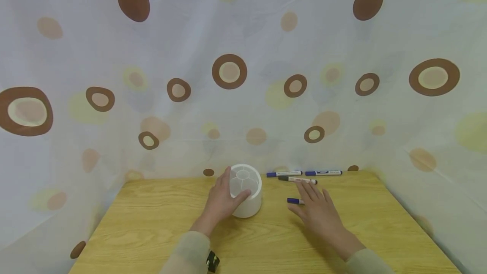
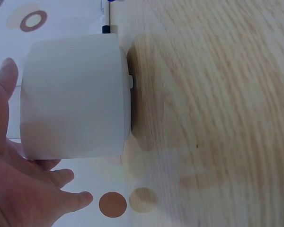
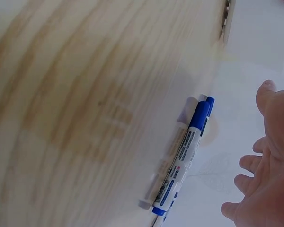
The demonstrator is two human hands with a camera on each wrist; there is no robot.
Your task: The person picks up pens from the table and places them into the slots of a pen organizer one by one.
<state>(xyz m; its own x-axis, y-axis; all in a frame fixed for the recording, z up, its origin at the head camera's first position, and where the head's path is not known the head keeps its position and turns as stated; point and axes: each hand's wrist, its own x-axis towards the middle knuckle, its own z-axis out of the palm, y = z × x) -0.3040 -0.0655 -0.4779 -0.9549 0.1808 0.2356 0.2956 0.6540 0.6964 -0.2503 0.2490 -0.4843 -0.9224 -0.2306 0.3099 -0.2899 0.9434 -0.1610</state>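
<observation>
My left hand [image 1: 220, 202] holds a white round pen holder [image 1: 247, 210], with its thumb at the near side of the rim and the fingers at the far left side. Dividers split the holder's inside into several compartments. Seen in the left wrist view, the holder [image 2: 75, 97] stands just over the wood surface, with a small foot at its base. The right hand [image 1: 321, 212] hovers with loosely spread fingers above a blue-capped marker [image 1: 294, 201], partly hiding it. In the right wrist view, a blue-and-white marker [image 3: 180, 156] lies beside the spread fingers, which hold nothing.
Behind the right hand lie a dark-capped marker [image 1: 300, 179] and two blue-capped markers, one on the left [image 1: 284, 174] and one on the right [image 1: 323, 173], by the wall sheet. The wooden table [image 1: 160, 206] is enclosed by a dotted sheet [image 1: 258, 109]. A small black object [image 1: 212, 261] is by the left sleeve.
</observation>
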